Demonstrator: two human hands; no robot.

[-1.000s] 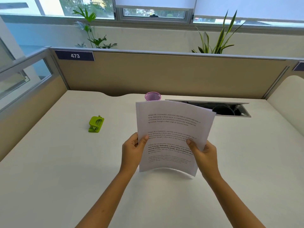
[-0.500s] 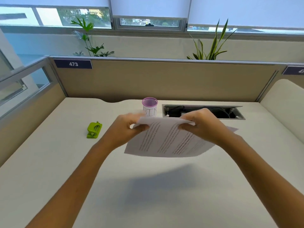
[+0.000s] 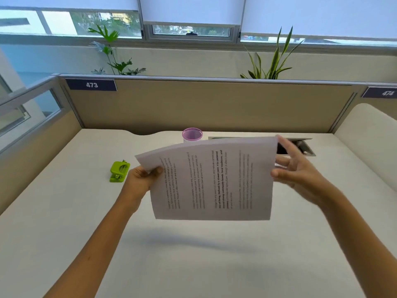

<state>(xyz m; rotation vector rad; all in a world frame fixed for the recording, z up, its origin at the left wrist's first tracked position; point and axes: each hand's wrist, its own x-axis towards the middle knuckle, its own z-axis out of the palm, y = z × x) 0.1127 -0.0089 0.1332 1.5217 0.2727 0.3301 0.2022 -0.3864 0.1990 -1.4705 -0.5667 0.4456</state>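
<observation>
Two hands [image 3: 139, 179] [image 3: 300, 175], one paper sheaf [image 3: 212, 181].

Bare forearms enter from lower left and lower right; the left hand [image 3: 140, 179] and right hand [image 3: 300, 176] are bare too.

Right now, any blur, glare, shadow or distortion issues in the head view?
Head view: right hand motion-blurred; paper text mostly smeared, only the bold lines legible; soft paper shadow on the desk; wide-angle bows the partition top; windows bright, no hard glare.
</observation>
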